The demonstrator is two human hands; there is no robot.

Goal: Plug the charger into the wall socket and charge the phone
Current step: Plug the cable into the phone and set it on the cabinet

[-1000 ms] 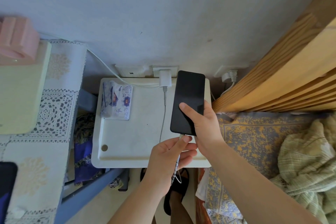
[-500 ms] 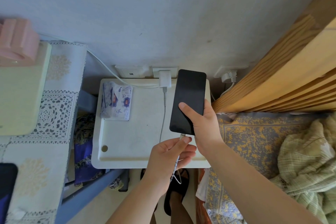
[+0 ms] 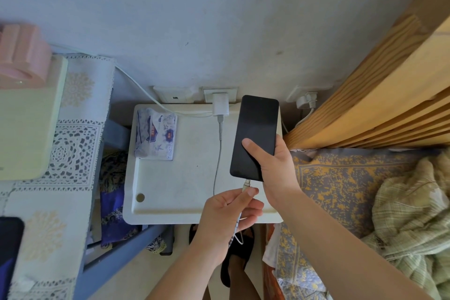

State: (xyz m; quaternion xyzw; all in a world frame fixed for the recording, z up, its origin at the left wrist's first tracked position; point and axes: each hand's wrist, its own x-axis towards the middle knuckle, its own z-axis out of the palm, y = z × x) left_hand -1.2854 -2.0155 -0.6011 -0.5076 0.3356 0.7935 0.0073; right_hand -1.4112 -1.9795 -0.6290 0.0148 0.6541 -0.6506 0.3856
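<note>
- White charger (image 3: 220, 105) sitting in socket (image 3: 220, 94) at 12 o'clock.
- Right hand (image 3: 276, 173) gripping phone (image 3: 254, 137), thumb pressing screen.
- Left hand (image 3: 229, 214) fingers pinching cable (image 3: 217, 161) plug at phone's 6 o'clock edge.

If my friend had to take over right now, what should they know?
Left hand: fingers pinch the cable plug, its tip right at the phone's bottom edge; whether it is fully in, I cannot tell.
Right hand: holds the phone, screen dark, above the white table.
Done: charger sits in the wall socket.
Left: push the plug home, check that the phone charges, set it down.
</note>
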